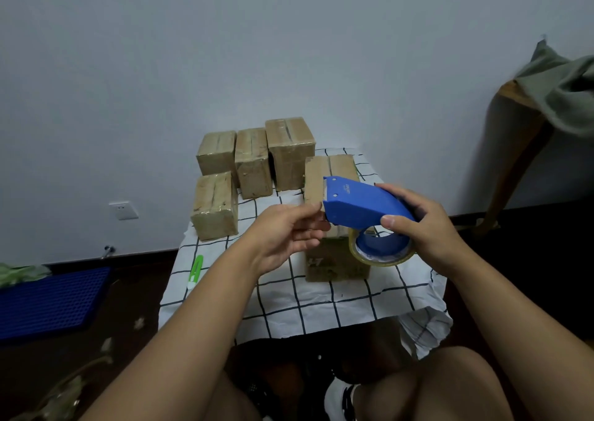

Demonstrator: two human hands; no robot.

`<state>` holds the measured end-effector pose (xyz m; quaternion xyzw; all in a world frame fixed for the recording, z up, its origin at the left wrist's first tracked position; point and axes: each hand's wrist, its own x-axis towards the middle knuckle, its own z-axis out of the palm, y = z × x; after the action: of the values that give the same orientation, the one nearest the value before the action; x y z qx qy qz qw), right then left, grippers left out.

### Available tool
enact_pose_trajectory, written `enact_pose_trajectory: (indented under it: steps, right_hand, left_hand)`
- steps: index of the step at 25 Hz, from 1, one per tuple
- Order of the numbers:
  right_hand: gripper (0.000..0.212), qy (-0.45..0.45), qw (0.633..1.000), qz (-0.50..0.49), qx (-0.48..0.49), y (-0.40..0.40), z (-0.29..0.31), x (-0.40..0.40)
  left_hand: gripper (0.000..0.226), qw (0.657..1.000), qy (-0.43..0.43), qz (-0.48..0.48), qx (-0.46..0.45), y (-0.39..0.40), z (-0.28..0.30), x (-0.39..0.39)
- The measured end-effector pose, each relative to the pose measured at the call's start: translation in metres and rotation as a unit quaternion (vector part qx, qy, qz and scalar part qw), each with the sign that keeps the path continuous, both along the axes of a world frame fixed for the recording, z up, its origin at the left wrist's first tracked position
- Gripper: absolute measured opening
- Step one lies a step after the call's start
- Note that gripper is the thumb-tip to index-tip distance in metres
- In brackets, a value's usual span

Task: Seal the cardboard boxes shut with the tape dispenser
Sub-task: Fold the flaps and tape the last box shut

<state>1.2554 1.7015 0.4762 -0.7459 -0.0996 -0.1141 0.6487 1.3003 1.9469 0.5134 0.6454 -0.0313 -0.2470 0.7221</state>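
Note:
A blue tape dispenser (360,206) with a clear tape roll (382,251) is held in the air above a small cloth-covered table. My right hand (418,224) grips its handle end, thumb over the top. My left hand (289,231) pinches at the dispenser's front end, by the cutter. Right behind and below the dispenser stands a cardboard box (334,259), its top flaps closed with a bare seam. Several glossy, tape-wrapped boxes (254,163) stand at the back left of the table, one more (214,206) in front of them.
The low table carries a white cloth with a black grid (321,301). A green and white utility knife (195,271) lies at its left edge. A blue plastic crate (48,301) sits on the floor to the left; a wooden chair leg with grey cloth (527,150) stands at right.

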Motion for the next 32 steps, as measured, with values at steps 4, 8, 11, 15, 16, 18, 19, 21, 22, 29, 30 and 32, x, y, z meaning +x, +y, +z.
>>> enact_pose_trajectory:
  steps: [4, 8, 11, 15, 16, 18, 19, 21, 22, 29, 30, 32]
  right_hand:
    - [0.061, 0.002, 1.000, -0.003, -0.006, -0.004, -0.010, -0.007]
    - [0.062, 0.001, 1.000, -0.003, -0.016, -0.009, -0.018, -0.015]
    - [0.064, -0.016, 0.997, -0.015, -0.070, -0.010, -0.022, -0.022]
    - [0.067, -0.022, 0.992, -0.028, -0.125, -0.015, -0.032, -0.028]
    - [0.067, -0.021, 0.990, -0.026, -0.135, -0.016, -0.034, -0.029]
    - [0.068, -0.024, 0.987, -0.023, -0.160, -0.020, -0.036, -0.030]
    - [0.067, -0.025, 0.985, -0.020, -0.170, -0.021, -0.036, -0.031]
    - [0.067, -0.023, 0.982, -0.018, -0.187, -0.026, -0.033, -0.030]
    - [0.068, -0.020, 0.980, -0.018, -0.198, -0.029, -0.032, -0.030]
    - [0.069, 0.017, 0.959, -0.035, -0.281, -0.067, -0.019, -0.023]
    - [0.068, 0.021, 0.957, -0.029, -0.289, -0.068, -0.016, -0.019]
    - [0.068, 0.020, 0.954, -0.023, -0.300, -0.069, -0.008, -0.011]
  left_hand:
    - [0.015, 0.999, -0.009, -0.024, 0.033, 0.004, -0.002, -0.004]
    - [0.014, 0.994, -0.014, -0.022, 0.105, 0.002, -0.009, -0.004]
    - [0.012, 0.992, -0.019, 0.018, 0.125, -0.003, -0.019, -0.003]
    - [0.009, 0.988, -0.027, 0.056, 0.141, -0.011, -0.026, -0.007]
    - [0.011, 0.987, -0.038, 0.061, 0.147, -0.012, -0.027, -0.007]
    - [0.017, 0.982, -0.067, 0.065, 0.165, -0.014, -0.028, -0.006]
    - [0.018, 0.979, -0.078, 0.064, 0.175, -0.016, -0.028, -0.006]
    - [0.018, 0.976, -0.092, 0.063, 0.188, -0.018, -0.029, -0.006]
    - [0.017, 0.974, -0.099, 0.068, 0.192, -0.018, -0.029, -0.004]
    - [0.012, 0.962, -0.122, 0.129, 0.208, 0.004, -0.037, 0.011]
    - [0.011, 0.961, -0.119, 0.134, 0.209, 0.004, -0.039, 0.011]
    - [0.011, 0.965, -0.109, 0.147, 0.188, 0.001, -0.044, 0.013]
